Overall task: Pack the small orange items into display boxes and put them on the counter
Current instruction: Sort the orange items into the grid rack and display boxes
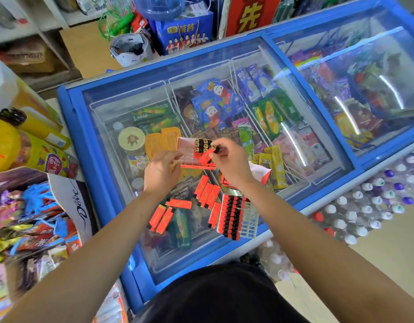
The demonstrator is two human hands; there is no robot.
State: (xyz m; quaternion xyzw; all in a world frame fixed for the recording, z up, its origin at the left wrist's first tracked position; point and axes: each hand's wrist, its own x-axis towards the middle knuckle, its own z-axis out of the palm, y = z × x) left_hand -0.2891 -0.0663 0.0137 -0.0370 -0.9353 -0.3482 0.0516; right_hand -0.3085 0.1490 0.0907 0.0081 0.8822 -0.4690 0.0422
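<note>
A pale display box (pixel 186 150) with a few orange lighters standing in its far corner is held above the freezer lid. My left hand (pixel 161 170) grips the box's near left edge. My right hand (pixel 229 159) pinches an orange lighter (pixel 206 157) at the box's right side, its black top toward the filled slots. Several loose orange lighters (pixel 204 192) lie on the glass below my hands. A second display box (pixel 250 217), more than half filled with orange lighters, lies flat near the lid's front edge.
The blue chest freezer (pixel 94 145) with sliding glass lids holds ice creams. Candy boxes, one marked Dove (pixel 80 203), crowd the left. Packs of bottled water (pixel 373 206) stand at the right. A blue gift bag (pixel 185 31) sits behind the freezer.
</note>
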